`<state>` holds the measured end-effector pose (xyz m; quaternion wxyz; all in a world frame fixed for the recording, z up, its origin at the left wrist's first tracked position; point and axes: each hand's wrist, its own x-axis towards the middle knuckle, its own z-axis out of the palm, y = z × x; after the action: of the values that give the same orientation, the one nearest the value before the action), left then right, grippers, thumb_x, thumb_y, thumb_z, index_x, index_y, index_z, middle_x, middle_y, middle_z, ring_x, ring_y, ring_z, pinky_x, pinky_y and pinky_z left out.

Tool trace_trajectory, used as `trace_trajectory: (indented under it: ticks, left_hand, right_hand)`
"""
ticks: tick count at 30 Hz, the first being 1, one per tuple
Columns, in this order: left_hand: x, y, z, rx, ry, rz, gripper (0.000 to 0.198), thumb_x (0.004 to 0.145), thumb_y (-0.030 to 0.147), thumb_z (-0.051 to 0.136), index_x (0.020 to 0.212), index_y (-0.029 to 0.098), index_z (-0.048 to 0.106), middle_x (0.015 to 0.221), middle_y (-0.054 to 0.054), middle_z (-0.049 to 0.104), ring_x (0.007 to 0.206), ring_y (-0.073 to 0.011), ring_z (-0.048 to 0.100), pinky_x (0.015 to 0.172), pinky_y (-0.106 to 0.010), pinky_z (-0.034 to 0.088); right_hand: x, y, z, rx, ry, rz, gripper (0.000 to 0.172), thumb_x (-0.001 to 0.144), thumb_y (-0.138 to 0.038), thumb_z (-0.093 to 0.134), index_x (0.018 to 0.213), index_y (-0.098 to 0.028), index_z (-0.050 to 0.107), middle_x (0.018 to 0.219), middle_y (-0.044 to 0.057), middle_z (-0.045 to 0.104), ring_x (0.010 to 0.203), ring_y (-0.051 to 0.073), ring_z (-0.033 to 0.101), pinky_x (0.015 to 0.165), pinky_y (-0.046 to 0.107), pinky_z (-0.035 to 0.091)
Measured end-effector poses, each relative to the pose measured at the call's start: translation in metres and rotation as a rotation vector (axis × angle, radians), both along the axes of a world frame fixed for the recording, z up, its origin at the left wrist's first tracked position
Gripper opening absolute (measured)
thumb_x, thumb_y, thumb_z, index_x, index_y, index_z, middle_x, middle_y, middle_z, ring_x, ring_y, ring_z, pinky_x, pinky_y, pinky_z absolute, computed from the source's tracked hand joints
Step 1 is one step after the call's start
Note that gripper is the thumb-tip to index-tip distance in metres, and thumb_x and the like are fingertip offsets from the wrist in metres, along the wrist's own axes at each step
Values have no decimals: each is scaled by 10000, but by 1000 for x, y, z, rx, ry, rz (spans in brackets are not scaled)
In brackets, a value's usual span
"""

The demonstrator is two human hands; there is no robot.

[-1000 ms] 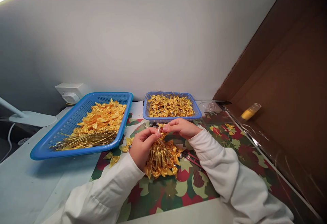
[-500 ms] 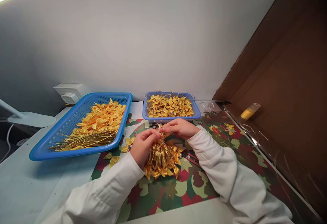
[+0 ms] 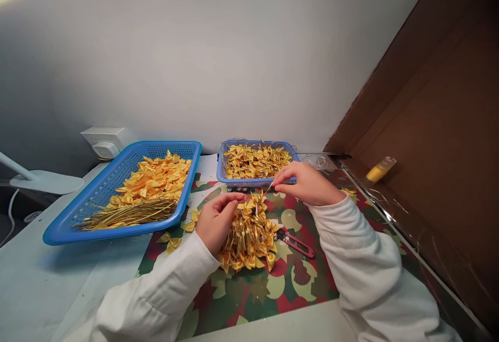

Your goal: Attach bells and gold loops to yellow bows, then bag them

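My left hand (image 3: 215, 221) is closed on a thick bunch of gold bows with gold wire ties (image 3: 248, 239), held just above the patterned mat (image 3: 273, 290). My right hand (image 3: 304, 183) is up and to the right of the bunch, its fingertips pinched on a thin strand (image 3: 268, 188) that runs back to the top of the bunch. Small red snips (image 3: 294, 241) lie on the mat just right of the bunch, under my right wrist.
A large blue tray (image 3: 78, 212) at left holds yellow bows and gold ties. A small blue basket (image 3: 230, 175) of bows stands behind my hands. Loose bows (image 3: 170, 242) lie on the mat. A lamp base (image 3: 47, 182), wall socket (image 3: 105, 142), yellow tube (image 3: 380, 169) and brown board (image 3: 448, 123) surround the area.
My right hand has moved up and to the right, away from my left hand, drawing a thin strand out from the bunch. The red snips now show on the mat.
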<state>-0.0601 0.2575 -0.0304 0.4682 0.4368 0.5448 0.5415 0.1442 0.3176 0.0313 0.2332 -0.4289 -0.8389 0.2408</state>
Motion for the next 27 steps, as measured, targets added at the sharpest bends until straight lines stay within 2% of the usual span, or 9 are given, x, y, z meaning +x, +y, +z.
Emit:
trace_trajectory:
  ticks: [4, 8, 10, 12, 14, 17, 20, 23, 27]
  left_hand:
    - [-3, -1, -2, 60, -24, 31, 204, 707, 278, 621, 850, 161, 708, 765, -38, 727, 824, -197, 643, 763, -292, 469]
    - [-5, -2, -1, 113, -90, 55, 241, 763, 286, 593, 950, 167, 686, 704, -9, 683, 665, -133, 575, 592, -231, 400]
    - [-6, -2, 2, 132, -135, 49, 247, 773, 293, 585, 965, 165, 674, 669, 2, 661, 612, -115, 536, 554, -221, 367]
    - [-6, -2, 5, 149, -162, 38, 243, 778, 293, 582, 963, 159, 665, 647, 4, 645, 611, -113, 526, 561, -221, 361]
    - [-6, -3, 8, 164, -173, 28, 242, 783, 297, 580, 962, 151, 654, 636, 1, 633, 610, -116, 518, 565, -225, 358]
    - [-4, -6, 10, 179, -192, -5, 262, 790, 321, 578, 979, 146, 627, 613, 2, 615, 594, -120, 498, 549, -230, 346]
    - [-1, -10, 11, 173, -201, -45, 294, 794, 352, 581, 1009, 152, 592, 619, 2, 613, 639, -134, 527, 581, -233, 371]
    - [1, -11, 11, 168, -170, -55, 276, 801, 377, 575, 966, 156, 577, 627, -5, 620, 642, -140, 532, 598, -243, 379]
    - [0, -8, 6, 163, -101, -99, 266, 820, 433, 538, 803, 168, 558, 535, 10, 573, 528, -122, 449, 538, -245, 329]
  right_hand:
    - [9, -8, 17, 63, 69, -62, 68, 696, -188, 683, 698, -188, 751, 777, 49, 736, 776, 194, 657, 758, 304, 477]
    - [16, -13, 26, -26, 133, -84, 72, 683, -248, 714, 691, -186, 750, 736, 53, 724, 712, 191, 641, 666, 296, 479]
    - [21, -11, 26, -91, 167, -66, 112, 680, -281, 726, 711, -178, 754, 705, 51, 712, 670, 177, 623, 624, 287, 468]
    - [26, -7, 23, -160, 211, -53, 172, 673, -315, 737, 752, -163, 759, 696, 53, 705, 641, 164, 609, 595, 281, 459]
    - [30, -2, 19, -208, 229, -44, 271, 672, -329, 738, 876, -151, 756, 706, 52, 703, 639, 160, 604, 588, 279, 459]
    - [28, 3, 12, -108, 105, -78, 325, 715, -267, 697, 1017, -151, 724, 717, 44, 699, 648, 157, 598, 615, 284, 460]
    - [12, 4, 1, 73, -113, -60, 193, 778, -137, 607, 909, -163, 745, 800, 57, 703, 711, 153, 608, 675, 277, 454]
    - [-9, 5, -13, 111, -249, 8, 204, 809, -57, 548, 790, -145, 731, 823, 73, 691, 751, 150, 608, 723, 272, 450]
    - [-17, 11, -24, 149, -316, -64, 201, 816, -30, 526, 770, -116, 702, 822, 97, 677, 776, 167, 600, 753, 288, 441]
